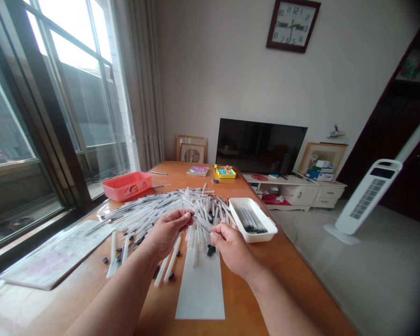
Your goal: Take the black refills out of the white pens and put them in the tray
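A translucent white pen barrel (203, 224) slants between my hands above the pile. My left hand (171, 227) pinches its upper left end. At the lower right end, my right hand (234, 248) is closed with thumb and fingers on it. Behind and under both hands spreads a heap of loose pen barrels (157, 209), mixed with dark thin pieces. Several black pen caps (211, 250) lie just left of my right hand, on a white paper strip (200, 298). Beyond my right hand, a white tray (271, 231) holds a row of clear pens with black ends.
A red plastic box (126, 187) stands at the left by the window. On the table's left lies a flat booklet (52, 256). Farther back are a colourful book (198, 171) and a yellow box (226, 173). The wooden table's right edge runs beside the white tray.
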Demonstrator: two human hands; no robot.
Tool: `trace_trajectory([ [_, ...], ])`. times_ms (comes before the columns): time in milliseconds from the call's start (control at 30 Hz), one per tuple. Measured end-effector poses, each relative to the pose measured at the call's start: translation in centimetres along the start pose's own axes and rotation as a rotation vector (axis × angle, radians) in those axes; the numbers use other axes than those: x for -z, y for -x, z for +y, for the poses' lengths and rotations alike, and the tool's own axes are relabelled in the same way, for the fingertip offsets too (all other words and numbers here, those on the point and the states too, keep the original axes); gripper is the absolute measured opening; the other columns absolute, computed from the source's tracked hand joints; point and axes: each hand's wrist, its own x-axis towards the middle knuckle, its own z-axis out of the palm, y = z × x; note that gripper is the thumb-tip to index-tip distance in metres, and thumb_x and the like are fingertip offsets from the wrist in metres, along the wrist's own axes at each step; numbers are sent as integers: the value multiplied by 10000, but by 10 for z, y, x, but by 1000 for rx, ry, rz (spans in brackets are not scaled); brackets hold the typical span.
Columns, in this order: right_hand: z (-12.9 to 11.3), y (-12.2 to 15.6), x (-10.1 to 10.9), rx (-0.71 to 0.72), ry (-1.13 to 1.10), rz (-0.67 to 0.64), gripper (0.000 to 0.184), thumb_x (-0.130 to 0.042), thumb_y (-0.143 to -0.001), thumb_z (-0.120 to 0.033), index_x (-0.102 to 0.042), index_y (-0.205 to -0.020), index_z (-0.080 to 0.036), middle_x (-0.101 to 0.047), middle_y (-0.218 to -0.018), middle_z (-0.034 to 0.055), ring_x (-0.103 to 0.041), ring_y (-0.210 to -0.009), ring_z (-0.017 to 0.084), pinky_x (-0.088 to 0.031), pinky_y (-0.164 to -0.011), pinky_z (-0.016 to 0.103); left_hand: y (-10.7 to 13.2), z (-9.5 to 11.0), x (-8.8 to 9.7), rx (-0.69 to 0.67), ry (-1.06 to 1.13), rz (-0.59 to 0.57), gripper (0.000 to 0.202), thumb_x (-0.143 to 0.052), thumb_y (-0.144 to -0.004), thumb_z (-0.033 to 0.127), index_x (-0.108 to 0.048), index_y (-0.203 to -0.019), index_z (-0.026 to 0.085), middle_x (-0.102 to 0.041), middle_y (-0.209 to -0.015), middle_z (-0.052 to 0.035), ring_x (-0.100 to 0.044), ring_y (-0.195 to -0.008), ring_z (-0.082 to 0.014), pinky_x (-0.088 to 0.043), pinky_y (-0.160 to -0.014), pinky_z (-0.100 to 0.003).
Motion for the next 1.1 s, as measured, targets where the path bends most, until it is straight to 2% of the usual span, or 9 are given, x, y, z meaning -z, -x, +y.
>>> trace_trajectory([
  [133, -3, 2, -5, -109, -191, -65, 318, -478, -960, -445, -646, -880, -187, -673, -754, 17, -590, -707, 158, -449, -681, 276, 1, 2, 0, -17, 22, -29, 240, -825, -708, 315, -746, -867, 153, -698, -880, -56, -605, -788, -149, -448, -765, -274],
  [267, -7, 2, -7, -152, -325, -56, 261, -628, -879, -427, -592, -996, -196, -645, -741, -14, -580, -681, 146, -436, -659, 265, -1, -2, -1, -21, 20, 4, 226, -827, -704, 304, -747, -858, 158, -697, -863, -47, -610, -785, -147, -450, -781, -278],
  [333, -7, 1, -6, -148, -359, -43, 248, -681, -841, -387, -576, -964, -200, -632, -727, -30, -571, -669, 137, -430, -657, 258, -1, -4, -1, -9, 28, -9, 227, -829, -702, 295, -749, -870, 164, -699, -868, -43, -612, -788, -144, -450, -796, -279],
  [433, -8, 1, -3, -158, -360, -28, 231, -627, -884, -414, -593, -856, -187, -650, -710, -8, -579, -686, 142, -437, -687, 268, 0, -2, -2, 20, 53, -66, 227, -819, -720, 271, -752, -912, 171, -705, -900, -41, -617, -808, -139, -446, -812, -269],
  [533, -10, 1, 0, -193, -375, -62, 344, -534, -939, -484, -616, -816, -173, -684, -718, 29, -587, -694, 152, -448, -709, 286, 2, 2, -2, 49, 80, -107, 225, -796, -751, 264, -748, -951, 171, -708, -936, -53, -627, -849, -152, -449, -814, -266],
  [667, -14, 1, -1, -204, -378, -76, 389, -514, -948, -523, -623, -841, -165, -686, -676, 34, -575, -666, 153, -449, -717, 298, 5, 5, -3, 67, 96, -86, 284, -778, -778, 314, -725, -1018, 172, -701, -1019, -81, -637, -909, -184, -462, -833, -294],
  [800, -13, 2, -3, -179, -347, -72, 396, -524, -944, -539, -626, -864, -164, -686, -664, 33, -570, -674, 156, -444, -729, 306, 6, 4, -5, 45, 38, -13, 257, -746, -808, 416, -678, -894, 184, -668, -819, -29, -598, -751, -137, -449, -727, -262],
  [933, -11, 3, -4, -178, -353, -87, 401, -507, -953, -539, -621, -848, -170, -685, -659, 35, -565, -673, 157, -440, -740, 317, 5, 2, -6, -20, -22, -42, 275, -750, -808, 399, -631, -734, 162, -604, -694, -1, -518, -643, -97, -411, -659, -229],
  [1100, -12, 3, -4, -202, -405, -92, 409, -506, -950, -544, -615, -825, -171, -682, -647, 43, -561, -656, 161, -437, -727, 325, 7, 7, -6, 12, 39, -95, 251, -769, -787, 359, -710, -942, 170, -683, -990, -64, -610, -875, -163, -459, -801, -279],
])
